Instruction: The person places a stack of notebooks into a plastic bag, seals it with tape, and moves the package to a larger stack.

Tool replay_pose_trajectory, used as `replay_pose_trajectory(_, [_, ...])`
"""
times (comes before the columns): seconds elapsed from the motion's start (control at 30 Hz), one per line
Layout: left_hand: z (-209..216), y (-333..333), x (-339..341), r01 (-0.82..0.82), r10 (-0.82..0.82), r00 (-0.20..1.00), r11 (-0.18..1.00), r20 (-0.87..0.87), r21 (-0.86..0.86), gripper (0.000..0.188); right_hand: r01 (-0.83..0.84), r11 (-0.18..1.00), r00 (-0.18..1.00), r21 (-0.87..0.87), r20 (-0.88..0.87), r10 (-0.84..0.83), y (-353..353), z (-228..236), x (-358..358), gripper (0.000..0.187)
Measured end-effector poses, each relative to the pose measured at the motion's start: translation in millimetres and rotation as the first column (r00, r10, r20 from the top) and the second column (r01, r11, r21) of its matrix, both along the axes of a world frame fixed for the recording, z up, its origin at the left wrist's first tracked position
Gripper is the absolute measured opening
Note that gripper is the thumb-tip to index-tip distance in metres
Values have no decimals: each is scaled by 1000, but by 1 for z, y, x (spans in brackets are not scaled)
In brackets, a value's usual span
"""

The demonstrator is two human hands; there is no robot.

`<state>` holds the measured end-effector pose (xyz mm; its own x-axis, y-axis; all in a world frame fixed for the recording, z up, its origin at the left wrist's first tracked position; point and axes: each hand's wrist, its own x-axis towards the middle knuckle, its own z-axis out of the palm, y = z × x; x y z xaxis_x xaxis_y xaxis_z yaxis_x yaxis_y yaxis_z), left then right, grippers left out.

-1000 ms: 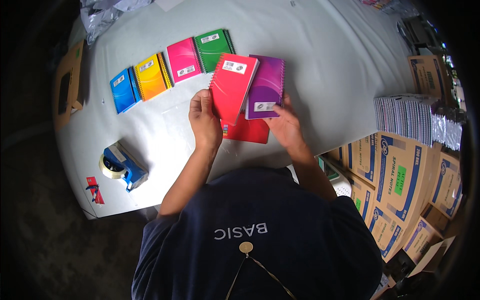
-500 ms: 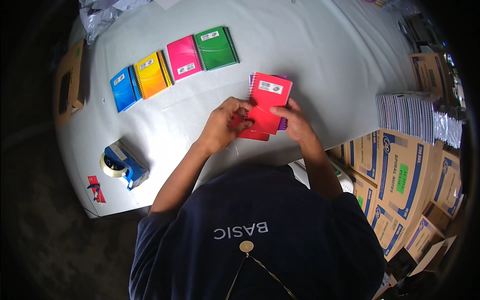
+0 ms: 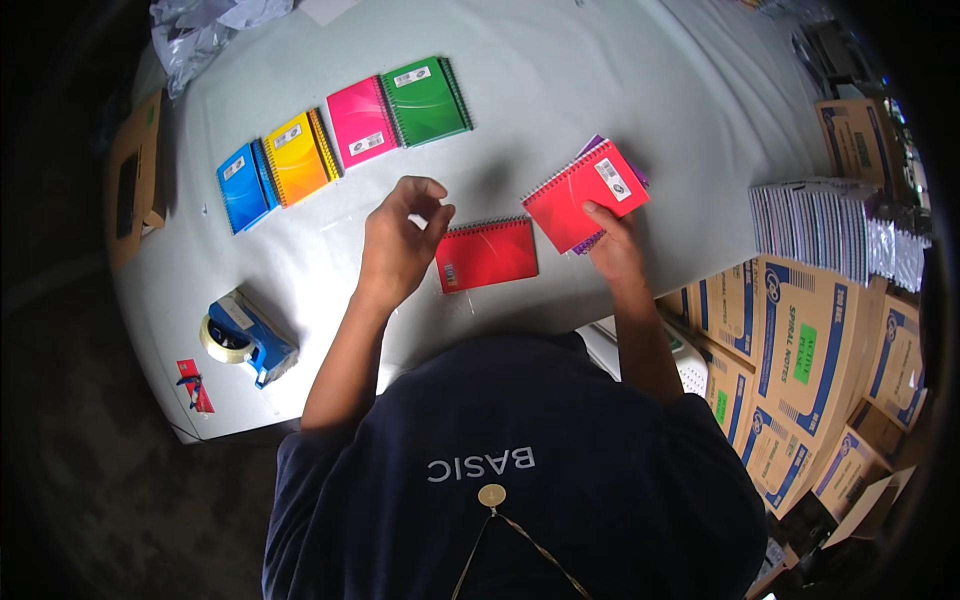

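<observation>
My right hand (image 3: 618, 250) grips a red spiral notebook (image 3: 575, 198), its thumb on the cover, which bears a white label. Edges of a purple spiral notebook (image 3: 641, 178) stick out beneath it, in the same grip. Another red spiral notebook (image 3: 488, 258) lies flat on the table between my hands, its coil along the far edge. My left hand (image 3: 400, 238) is raised just left of that notebook, fingers curled, with a gap between thumb and forefinger and nothing seen in it.
Blue (image 3: 245, 188), yellow (image 3: 298, 158), pink (image 3: 360, 120) and green (image 3: 428, 102) spiral notebooks lie in a row on the pale table. A blue tape dispenser (image 3: 262, 340) stands at left. Cartons (image 3: 800, 350) and a row of notebooks (image 3: 815, 225) are on the right.
My right hand has moved the red and purple notebooks rightward and tilted them. My left hand has let go and drawn back left, uncovering the red notebook on the table.
</observation>
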<state>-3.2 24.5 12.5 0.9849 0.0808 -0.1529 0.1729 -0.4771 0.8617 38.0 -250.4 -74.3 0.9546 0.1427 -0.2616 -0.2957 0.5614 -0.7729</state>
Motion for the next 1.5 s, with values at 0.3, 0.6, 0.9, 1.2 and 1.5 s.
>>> replay_pose_trajectory(0.3, [-46, -9, -19, 323, -285, 945, 734, -161, 597, 45, 13, 992, 999, 129, -43, -7, 17, 24, 3, 38])
replay_pose_trajectory(0.6, [-44, -35, -42, 488, -390, 873, 708, -294, 510, 63, -15, 999, 1000, 34, 5, 15, 14, 14, 4, 33])
replay_pose_trajectory(0.9, [57, -29, 0, -18, -60, 939, 974, 338, 225, 47, 120, 991, 990, 55, 63, -123, 53, 15, -7, 46])
replay_pose_trajectory(1.2, [-10, -21, 63, -97, 10, 938, 967, 347, 236, 24, -68, 895, 965, 442, -199, 171, 69, 12, 2, 36])
replay_pose_trajectory(1.5, [-115, 28, 108, -49, -436, 833, 556, 342, 829, 37, -140, 955, 967, 262, -170, 188, 54, 5, 12, 30])
